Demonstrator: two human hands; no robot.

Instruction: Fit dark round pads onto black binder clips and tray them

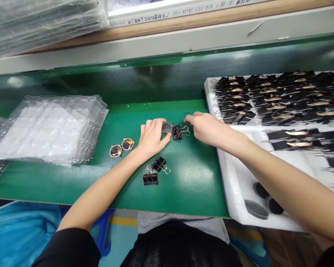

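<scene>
My left hand (153,137) is closed around a round watch case (167,128) with a dark face, flat on the green mat. Against the case's right edge sits a black binder clip (177,132), its wire handles pointing right; whether it grips the edge I cannot tell. Just right of those handles is my right hand (204,128), index finger stretched out near the mat and the other fingers curled and partly hidden; I see nothing held in it. Two more binder clips (150,179) lie nearer me. Left of my left hand are two open watch cases (121,147) showing gold-coloured insides.
Stacked clear plastic trays (100,111) stand on the left. On the right, a white foam tray (233,200) holds dark round discs (256,209); behind it are rows of black clipped pieces (272,99). A raised ledge (156,48) runs along the back.
</scene>
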